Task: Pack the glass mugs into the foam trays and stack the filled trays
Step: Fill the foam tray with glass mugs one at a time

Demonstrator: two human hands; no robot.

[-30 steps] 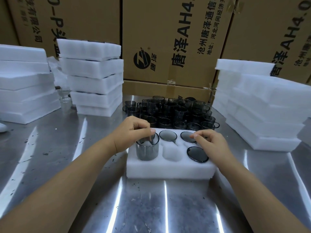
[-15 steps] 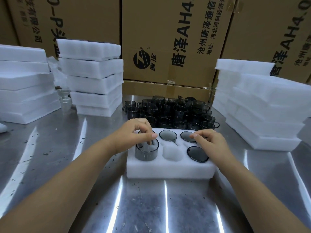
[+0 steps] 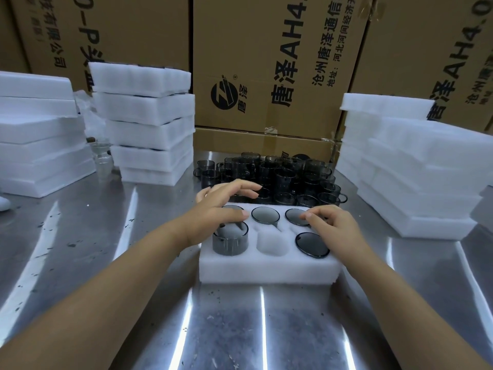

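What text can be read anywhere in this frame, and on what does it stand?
"唐泽AH4.", plus a round logo with "唐泽": middle carton.
"沧州唐泽通信" and "地址:河北河间经济开", both cut off: same carton.
"有限公司" and "-P", cut off: left carton.
"泽AH4." and "沧州唐", cut off: right carton.
Low carton: print mostly hidden behind the mugs, unreadable.

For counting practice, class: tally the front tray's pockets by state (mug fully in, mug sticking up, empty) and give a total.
Tray pockets:
Mug fully in: 4
Mug sticking up: 1
Empty pocket: 1
Total: 6
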